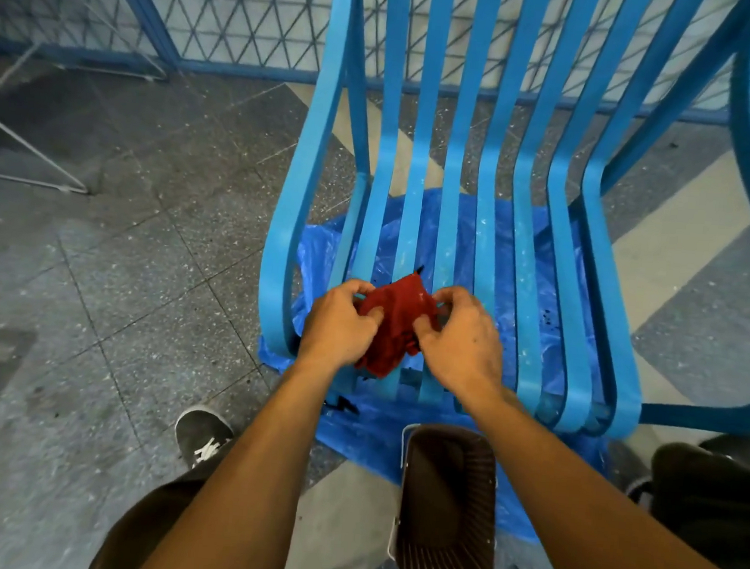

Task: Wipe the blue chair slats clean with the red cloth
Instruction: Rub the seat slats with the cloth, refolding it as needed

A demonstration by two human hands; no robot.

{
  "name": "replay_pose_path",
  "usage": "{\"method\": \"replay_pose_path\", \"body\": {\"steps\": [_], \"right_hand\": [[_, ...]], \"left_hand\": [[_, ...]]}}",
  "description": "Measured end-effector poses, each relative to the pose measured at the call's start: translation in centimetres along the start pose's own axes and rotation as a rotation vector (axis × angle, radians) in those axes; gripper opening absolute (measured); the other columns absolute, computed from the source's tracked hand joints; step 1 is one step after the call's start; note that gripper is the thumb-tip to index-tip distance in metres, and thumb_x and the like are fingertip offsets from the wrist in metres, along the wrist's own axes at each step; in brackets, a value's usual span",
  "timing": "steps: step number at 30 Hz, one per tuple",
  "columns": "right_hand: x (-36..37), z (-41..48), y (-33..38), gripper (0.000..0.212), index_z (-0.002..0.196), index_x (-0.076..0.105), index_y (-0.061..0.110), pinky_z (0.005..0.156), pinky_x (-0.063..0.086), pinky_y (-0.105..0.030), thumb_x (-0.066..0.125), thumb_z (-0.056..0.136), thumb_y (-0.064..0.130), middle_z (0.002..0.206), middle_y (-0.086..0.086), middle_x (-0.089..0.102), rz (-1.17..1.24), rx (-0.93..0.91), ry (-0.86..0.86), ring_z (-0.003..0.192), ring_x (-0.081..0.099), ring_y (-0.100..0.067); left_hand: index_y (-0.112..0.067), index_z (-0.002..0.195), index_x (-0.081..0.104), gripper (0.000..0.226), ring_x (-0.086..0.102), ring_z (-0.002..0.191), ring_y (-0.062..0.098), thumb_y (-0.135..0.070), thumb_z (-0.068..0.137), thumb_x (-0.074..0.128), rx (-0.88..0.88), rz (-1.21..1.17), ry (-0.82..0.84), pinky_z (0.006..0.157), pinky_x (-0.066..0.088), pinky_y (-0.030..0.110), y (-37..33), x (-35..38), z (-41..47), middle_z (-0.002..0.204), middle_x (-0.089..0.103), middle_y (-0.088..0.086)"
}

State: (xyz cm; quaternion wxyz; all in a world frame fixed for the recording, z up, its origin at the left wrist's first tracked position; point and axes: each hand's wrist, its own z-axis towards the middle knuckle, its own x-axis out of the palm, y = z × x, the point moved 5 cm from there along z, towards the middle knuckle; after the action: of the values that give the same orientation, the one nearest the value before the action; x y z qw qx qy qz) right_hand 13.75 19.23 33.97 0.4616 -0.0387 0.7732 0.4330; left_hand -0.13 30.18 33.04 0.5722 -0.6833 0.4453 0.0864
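A blue slatted chair stands in front of me, its seat slats speckled with pale marks. Over the front of the seat I hold a crumpled red cloth between both hands. My left hand pinches its left side and my right hand grips its right side. The cloth hangs just above the middle slats; whether it touches them I cannot tell.
A blue plastic sheet lies on the tiled floor under the chair. A dark brown basket stands on the floor between my arms. A blue mesh fence runs behind. White wire frames stand at the left. My shoe is at the lower left.
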Motion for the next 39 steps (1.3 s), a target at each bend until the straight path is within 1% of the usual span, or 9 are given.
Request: {"method": "replay_pose_path", "body": {"steps": [4,6,8,11,16,22,29,35,39], "right_hand": [[1.1,-1.9,1.7,0.057,0.138,0.045,0.019,0.102,0.044,-0.044,0.064,0.085,0.029,0.136,-0.008,0.048,-0.041,-0.204,-0.053,0.125,0.043,-0.028],[3.1,-2.4,2.4,0.064,0.146,0.041,0.017,0.114,0.035,-0.042,0.062,0.088,0.032,0.149,-0.011,0.042,-0.096,-0.283,0.032,0.137,0.036,-0.029],[5.3,-2.4,2.8,0.073,0.156,0.028,0.014,0.124,0.017,-0.041,0.054,0.093,0.038,0.164,-0.014,0.022,-0.191,-0.323,0.137,0.152,0.015,-0.029],[7.7,-2.3,2.2,0.071,0.16,0.013,0.011,0.126,0.001,-0.04,0.039,0.1,0.039,0.168,-0.013,0.0,-0.326,-0.329,0.244,0.155,-0.007,-0.026],[7.7,-3.7,1.2,0.073,0.157,0.028,0.01,0.125,0.013,-0.042,0.03,0.095,0.048,0.167,-0.008,0.011,-0.34,-0.472,0.195,0.155,0.003,-0.024],[7.9,-0.3,2.0,0.102,0.158,-0.006,0.005,0.125,0.004,-0.041,0.051,0.093,0.059,0.165,-0.016,-0.016,-0.304,-0.234,0.335,0.153,-0.014,-0.031],[7.4,0.2,2.5,0.071,0.158,0.0,0.001,0.126,0.004,-0.039,0.035,0.106,0.034,0.166,-0.019,-0.008,-0.416,-0.271,0.342,0.154,-0.01,-0.033],[7.1,-0.6,2.0,0.071,0.157,0.006,0.0,0.126,0.009,-0.045,0.041,0.103,0.031,0.165,-0.021,0.0,-0.447,-0.358,0.357,0.153,-0.006,-0.036],[6.9,3.1,3.0,0.078,0.158,-0.002,0.004,0.124,0.002,-0.036,0.045,0.103,0.031,0.165,-0.019,-0.01,-0.406,-0.286,0.415,0.153,-0.012,-0.031]], "left_hand": [[-0.028,0.11,0.071,0.023,0.065,0.106,0.021,-0.035,0.093,0.057,-0.001,0.024,-0.075,0.093,0.051,0.032,0.1,-0.3,1.1,0.118,0.068,-0.001],[-0.027,0.121,0.066,0.03,0.06,0.116,0.022,-0.026,0.096,0.05,-0.009,-0.038,-0.13,0.103,0.046,0.035,-0.3,-0.6,1.2,0.13,0.06,0.003],[-0.023,0.133,0.056,0.036,0.054,0.126,0.021,-0.018,0.1,0.044,-0.051,-0.177,-0.138,0.11,0.04,0.034,-0.6,-0.9,1.2,0.138,0.055,0.004],[-0.021,0.141,0.048,0.039,0.05,0.131,0.018,-0.021,0.104,0.038,-0.121,-0.318,-0.097,0.113,0.037,0.033,-0.4,-1.1,1.5,0.143,0.053,0.0],[-0.017,0.145,0.044,0.042,0.048,0.134,0.02,-0.02,0.104,0.039,-0.136,-0.364,-0.064,0.115,0.035,0.034,-0.5,-1.1,1.8,0.147,0.05,0.004],[-0.02,0.144,0.045,0.044,0.05,0.132,0.019,-0.023,0.1,0.045,-0.16,-0.401,-0.05,0.114,0.037,0.037,-0.1,-0.9,2.3,0.143,0.053,0.002],[-0.023,0.145,0.043,0.044,0.047,0.135,0.016,-0.026,0.101,0.044,-0.165,-0.414,-0.013,0.116,0.035,0.037,-0.1,-0.6,2.5,0.149,0.049,-0.002],[-0.025,0.132,0.058,0.034,0.052,0.131,0.018,-0.026,0.101,0.045,-0.119,-0.327,0.005,0.113,0.038,0.035,-1.2,0.1,2.7,0.141,0.057,-0.002],[-0.023,0.132,0.059,0.035,0.054,0.128,0.019,-0.027,0.101,0.045,-0.098,-0.284,-0.01,0.111,0.041,0.037,-1.4,0.0,2.8,0.139,0.059,0.0]]}}
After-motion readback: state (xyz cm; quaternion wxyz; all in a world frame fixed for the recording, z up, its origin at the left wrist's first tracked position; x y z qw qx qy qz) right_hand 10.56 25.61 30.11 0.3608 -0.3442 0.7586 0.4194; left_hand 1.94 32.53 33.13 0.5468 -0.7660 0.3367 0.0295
